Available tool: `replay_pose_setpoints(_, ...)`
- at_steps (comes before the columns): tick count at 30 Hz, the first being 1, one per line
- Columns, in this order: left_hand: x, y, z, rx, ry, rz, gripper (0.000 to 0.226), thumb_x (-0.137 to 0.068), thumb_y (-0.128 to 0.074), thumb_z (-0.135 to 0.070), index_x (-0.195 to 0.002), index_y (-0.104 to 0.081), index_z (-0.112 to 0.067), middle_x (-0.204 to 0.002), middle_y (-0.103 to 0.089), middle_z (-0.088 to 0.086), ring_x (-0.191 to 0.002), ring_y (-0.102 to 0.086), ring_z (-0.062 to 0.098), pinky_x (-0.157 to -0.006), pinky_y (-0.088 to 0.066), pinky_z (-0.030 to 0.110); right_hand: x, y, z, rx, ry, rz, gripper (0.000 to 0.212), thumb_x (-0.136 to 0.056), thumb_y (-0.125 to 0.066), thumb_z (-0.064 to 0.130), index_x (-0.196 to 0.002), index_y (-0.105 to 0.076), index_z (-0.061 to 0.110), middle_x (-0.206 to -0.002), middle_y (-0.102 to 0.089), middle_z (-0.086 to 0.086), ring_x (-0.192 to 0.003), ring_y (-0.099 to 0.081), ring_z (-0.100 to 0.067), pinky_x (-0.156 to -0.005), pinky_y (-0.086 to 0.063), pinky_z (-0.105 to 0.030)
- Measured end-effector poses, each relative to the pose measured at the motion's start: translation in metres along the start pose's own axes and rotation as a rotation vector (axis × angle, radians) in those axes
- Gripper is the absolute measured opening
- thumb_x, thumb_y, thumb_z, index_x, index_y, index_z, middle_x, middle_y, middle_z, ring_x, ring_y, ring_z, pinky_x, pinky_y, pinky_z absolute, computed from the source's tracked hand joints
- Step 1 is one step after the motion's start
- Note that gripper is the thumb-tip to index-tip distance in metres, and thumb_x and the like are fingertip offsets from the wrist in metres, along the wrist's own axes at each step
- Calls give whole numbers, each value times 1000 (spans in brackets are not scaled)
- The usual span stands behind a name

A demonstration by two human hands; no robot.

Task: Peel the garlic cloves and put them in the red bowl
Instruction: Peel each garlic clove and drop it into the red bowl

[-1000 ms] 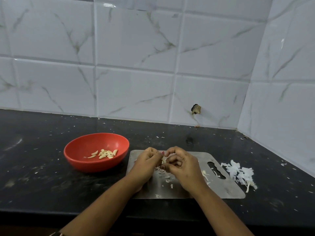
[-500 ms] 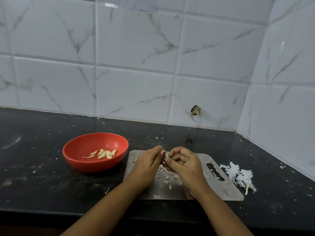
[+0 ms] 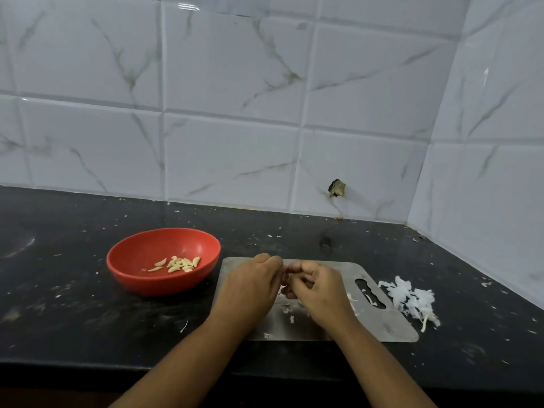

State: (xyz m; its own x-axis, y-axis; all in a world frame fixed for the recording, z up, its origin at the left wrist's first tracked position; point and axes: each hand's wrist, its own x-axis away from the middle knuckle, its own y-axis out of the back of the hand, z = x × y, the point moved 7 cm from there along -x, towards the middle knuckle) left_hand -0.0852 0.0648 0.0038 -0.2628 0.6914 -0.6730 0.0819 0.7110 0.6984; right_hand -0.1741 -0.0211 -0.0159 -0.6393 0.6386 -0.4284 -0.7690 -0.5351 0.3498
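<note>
Over the steel board (image 3: pixel 391 325), the left grip (image 3: pixel 250 287) and right grip (image 3: pixel 319 293) are clenched fingertip to fingertip on a garlic clove (image 3: pixel 284 287) that is mostly hidden. Peeled cloves (image 3: pixel 179 264) are held in the red bowl (image 3: pixel 132 279), just beside the board's left edge. A peel heap (image 3: pixel 409 298) is laid off its right edge, and scrap-flecked desk (image 3: pixel 64 316) is spread wide to the bowl's left.

2 forearms (image 3: pixel 188 357) show, both bare from the wrist to the lower edge of view. The left hand (image 3: pixel 250 287) and right hand (image 3: pixel 319 290) are likewise bare. 1 left fingertip (image 3: pixel 283 270) carries a reddish fleck, perhaps nail polish, too blurred to tell.
</note>
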Motion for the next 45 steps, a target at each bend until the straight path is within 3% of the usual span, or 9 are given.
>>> replay_pose_setpoints(3,1,0,-3,-31,-44,-15,19,-94,-53,-24,-76,-56,-20,-68,-41,-10,-56,-36,6,-53,-28,21,1,0,2,107,50,0,21,-90,-57,-3,-95,-72,12,-79,-72,5,-74,-70,-6,-70,-57,-20)
replay_pose_setpoints(8,2,-8,2,-57,3,48,25,-100,-37,-33,-89,-56,-22,-78,-41,-12,-68,-45,8,-69,-45,29,2,1,8,128,100,5,24,-90,-60,-2,-93,-64,22,-82,-71,7,-77,-69,-2,-68,-53,-14)
replay_pose_setpoints(14,1,-13,2,10,52,113,25,-100,-39,-31,-76,-44,-25,-72,-39,-10,-69,-47,11,-67,-41,29,4,2,11,158,112,12,36,-90,-65,5,-86,-35,25,-83,-70,2,-72,-70,-7,-68,-58,-24)
replay_pose_setpoints(20,2,-14,3,109,64,69,27,-99,-44,-27,-73,-49,-19,-70,-47,-7,-67,-47,11,-66,-39,28,3,0,14,187,140,-7,42,-88,-67,8,-85,-30,28,-75,-68,5,-59,-61,2,-58,-46,-14)
replay_pose_setpoints(24,2,-6,6,179,84,-17,33,-95,-53,-21,-62,-49,-18,-53,-42,-10,-52,-43,7,-57,-34,19,2,1,12,170,144,-14,44,-88,-67,7,-85,-28,27,-78,-70,4,-65,-66,-1,-61,-50,-15)
replay_pose_setpoints(28,2,-7,14,354,165,-26,32,-93,-57,-15,-61,-61,-10,-52,-59,-1,-49,-57,9,-58,-47,28,2,1,13,184,180,-40,46,-88,-65,3,-85,-27,28,-73,-68,7,-66,-67,-2,-62,-51,-15)
replay_pose_setpoints(33,3,-16,20,618,326,65,29,-95,-54,-7,-69,-64,-11,-60,-63,-2,-49,-63,6,-54,-54,22,3,1,17,235,221,-79,47,-88,-65,3,-84,-27,30,-74,-67,2,-65,-64,1,-59,-48,-10)
replay_pose_setpoints(39,5,-24,26,859,491,124,22,-97,-50,-4,-83,-68,-6,-69,-66,3,-54,-65,11,-56,-54,23,1,6,15,210,186,-145,47,-86,-66,1,-83,-27,28,-69,-66,-3,-59,-61,-2,-56,-48,-12)
replay_pose_setpoints(45,6,-23,22,1086,541,119,18,-96,-51,-1,-92,-68,2,-75,-69,7,-55,-63,10,-54,-52,19,-3,16,3,214,100,-194,41,-83,-64,0,-83,-34,27,-67,-66,-3,-53,-58,-6,-53,-46,-17)
